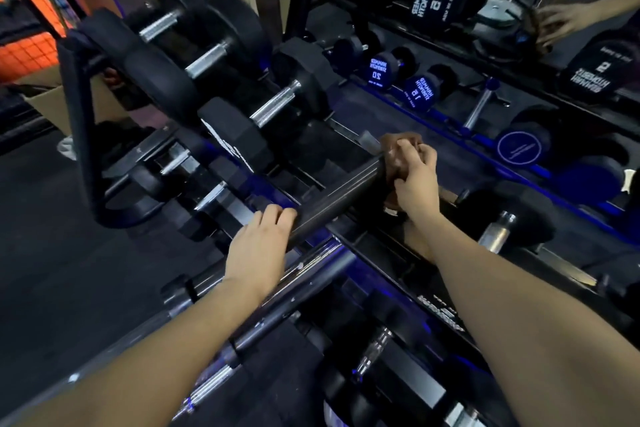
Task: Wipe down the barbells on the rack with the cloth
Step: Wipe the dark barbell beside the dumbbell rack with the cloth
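Item under work: one dark bar (332, 198), lying on the rack (79, 121) and running from near left to far right across the middle of my view. My left hand (258, 246) sits on its near end, fingers (277, 215) curled over the top of the sleeve and steadying it. My right hand (414, 173) is at the far end, fingers clenched around a brown cloth (394, 149) that is wrapped about the bar where it meets a metal collar. Status, as I judge it: wiping is in progress on this bar only, with the cloth at its far end; I cannot tell from surface sheen which stretch has already been cleaned, since the dim blue lighting hides any streaks. Still outstanding, by my reading: a second chrome bar (277, 288) lying just nearer to me under my left wrist, touched by no cloth, and a further knurled bar (207, 388) low in the near left. Also catalogued: rows of black dumbbells (242, 55) on the upper tier at far left, more dumbbells (381, 69) marked 20 and 15 in the mirror (450, 107) at far right, and a cardboard box (45, 97) on the floor at left. Overall estimate: early to middle, most bars left.
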`<control>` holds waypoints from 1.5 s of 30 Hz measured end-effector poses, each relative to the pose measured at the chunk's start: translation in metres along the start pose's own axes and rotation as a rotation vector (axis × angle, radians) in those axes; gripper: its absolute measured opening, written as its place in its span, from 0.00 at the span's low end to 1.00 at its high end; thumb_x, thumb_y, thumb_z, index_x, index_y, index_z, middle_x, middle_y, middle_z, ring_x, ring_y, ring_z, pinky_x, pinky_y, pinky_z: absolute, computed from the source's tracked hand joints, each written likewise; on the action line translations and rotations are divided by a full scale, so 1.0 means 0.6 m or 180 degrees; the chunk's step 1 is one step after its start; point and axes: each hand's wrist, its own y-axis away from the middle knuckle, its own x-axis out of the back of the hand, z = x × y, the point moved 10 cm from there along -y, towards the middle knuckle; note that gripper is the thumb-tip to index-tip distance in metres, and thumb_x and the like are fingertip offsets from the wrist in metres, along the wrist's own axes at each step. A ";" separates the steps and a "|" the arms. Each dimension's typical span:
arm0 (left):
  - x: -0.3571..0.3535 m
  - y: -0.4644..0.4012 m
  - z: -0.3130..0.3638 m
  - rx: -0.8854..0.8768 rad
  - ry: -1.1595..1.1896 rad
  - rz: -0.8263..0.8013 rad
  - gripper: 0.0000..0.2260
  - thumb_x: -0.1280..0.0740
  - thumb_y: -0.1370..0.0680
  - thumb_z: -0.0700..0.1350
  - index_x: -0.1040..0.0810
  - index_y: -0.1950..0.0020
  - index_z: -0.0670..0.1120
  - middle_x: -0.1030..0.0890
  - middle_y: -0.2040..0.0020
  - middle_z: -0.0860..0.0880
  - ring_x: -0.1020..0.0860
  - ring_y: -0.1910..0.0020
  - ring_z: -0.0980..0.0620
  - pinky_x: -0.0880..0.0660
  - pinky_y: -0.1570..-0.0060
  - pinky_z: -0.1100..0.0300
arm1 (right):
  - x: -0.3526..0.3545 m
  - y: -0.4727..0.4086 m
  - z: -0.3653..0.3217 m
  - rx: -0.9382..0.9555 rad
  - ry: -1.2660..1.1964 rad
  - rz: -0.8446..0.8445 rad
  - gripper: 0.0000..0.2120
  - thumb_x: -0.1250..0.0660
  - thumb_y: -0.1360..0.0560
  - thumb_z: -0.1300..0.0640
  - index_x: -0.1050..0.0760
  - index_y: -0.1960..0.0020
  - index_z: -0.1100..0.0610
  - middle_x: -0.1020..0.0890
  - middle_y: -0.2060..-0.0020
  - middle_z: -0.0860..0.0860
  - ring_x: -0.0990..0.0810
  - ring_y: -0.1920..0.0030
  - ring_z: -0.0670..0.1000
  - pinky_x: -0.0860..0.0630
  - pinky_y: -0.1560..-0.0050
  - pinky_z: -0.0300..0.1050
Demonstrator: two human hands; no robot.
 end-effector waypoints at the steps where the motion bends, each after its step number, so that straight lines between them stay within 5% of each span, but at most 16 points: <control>1: -0.002 -0.003 -0.001 -0.0015 0.0057 -0.0098 0.27 0.32 0.26 0.41 0.38 0.30 0.52 0.33 0.37 0.51 0.30 0.42 0.49 0.28 0.46 0.57 | 0.000 0.003 0.002 -0.0054 0.0010 0.0016 0.32 0.41 0.27 0.73 0.35 0.28 0.49 0.44 0.28 0.50 0.33 0.34 0.57 0.36 0.31 0.48; 5: -0.021 -0.027 -0.030 0.0114 0.0691 -0.0713 0.28 0.28 0.29 0.42 0.34 0.32 0.49 0.30 0.38 0.49 0.28 0.41 0.48 0.28 0.42 0.52 | -0.020 0.035 -0.026 0.0187 0.0147 -0.0140 0.30 0.40 0.27 0.72 0.33 0.30 0.49 0.43 0.28 0.50 0.34 0.35 0.60 0.35 0.31 0.50; 10: -0.047 -0.038 -0.069 0.0395 0.2130 -0.1329 0.22 0.27 0.29 0.35 0.27 0.37 0.42 0.24 0.43 0.48 0.26 0.42 0.52 0.32 0.41 0.64 | -0.065 0.111 -0.083 0.0392 0.0487 -0.0440 0.30 0.40 0.26 0.72 0.33 0.29 0.49 0.43 0.28 0.49 0.37 0.39 0.59 0.37 0.40 0.42; 16: -0.019 0.015 -0.106 0.0236 0.1682 -0.0652 0.18 0.30 0.26 0.38 0.26 0.37 0.45 0.26 0.41 0.49 0.26 0.42 0.51 0.34 0.42 0.64 | -0.141 0.221 -0.171 0.0797 0.0737 -0.0852 0.26 0.40 0.24 0.65 0.33 0.29 0.48 0.40 0.31 0.49 0.36 0.43 0.61 0.32 0.39 0.51; 23: 0.033 0.165 -0.192 0.0889 0.1250 0.0076 0.21 0.31 0.26 0.43 0.28 0.34 0.46 0.29 0.38 0.46 0.32 0.38 0.45 0.33 0.38 0.54 | -0.225 0.358 -0.232 0.0892 0.0609 -0.1183 0.30 0.38 0.26 0.67 0.35 0.28 0.47 0.43 0.30 0.46 0.40 0.41 0.59 0.28 0.41 0.51; 31: 0.024 0.218 -0.200 0.1126 0.1046 -0.0005 0.29 0.25 0.32 0.43 0.33 0.34 0.43 0.31 0.38 0.45 0.32 0.39 0.44 0.30 0.45 0.52 | -0.267 0.430 -0.261 0.0997 0.0521 -0.1276 0.31 0.39 0.28 0.68 0.36 0.28 0.46 0.43 0.30 0.47 0.41 0.41 0.58 0.29 0.43 0.47; 37: 0.013 0.178 -0.219 0.1184 0.1018 -0.0933 0.26 0.27 0.29 0.44 0.32 0.33 0.41 0.28 0.37 0.42 0.28 0.38 0.44 0.31 0.41 0.55 | -0.257 0.414 -0.250 0.1108 0.0394 -0.1125 0.34 0.40 0.28 0.72 0.35 0.29 0.44 0.43 0.32 0.45 0.44 0.40 0.54 0.28 0.51 0.42; 41: 0.008 0.142 -0.221 0.1276 0.1018 -0.1474 0.25 0.29 0.27 0.42 0.30 0.31 0.41 0.27 0.35 0.43 0.26 0.38 0.46 0.31 0.40 0.60 | -0.224 0.368 -0.214 0.1034 0.0228 -0.0901 0.34 0.39 0.30 0.73 0.32 0.30 0.45 0.43 0.31 0.44 0.42 0.38 0.56 0.23 0.47 0.48; 45: 0.029 0.085 -0.165 0.1048 0.1198 -0.0763 0.25 0.30 0.28 0.43 0.30 0.31 0.47 0.32 0.34 0.44 0.29 0.36 0.44 0.32 0.35 0.54 | -0.185 0.302 -0.176 0.0997 0.0385 -0.0691 0.35 0.38 0.30 0.73 0.32 0.31 0.45 0.41 0.31 0.45 0.39 0.40 0.57 0.27 0.52 0.45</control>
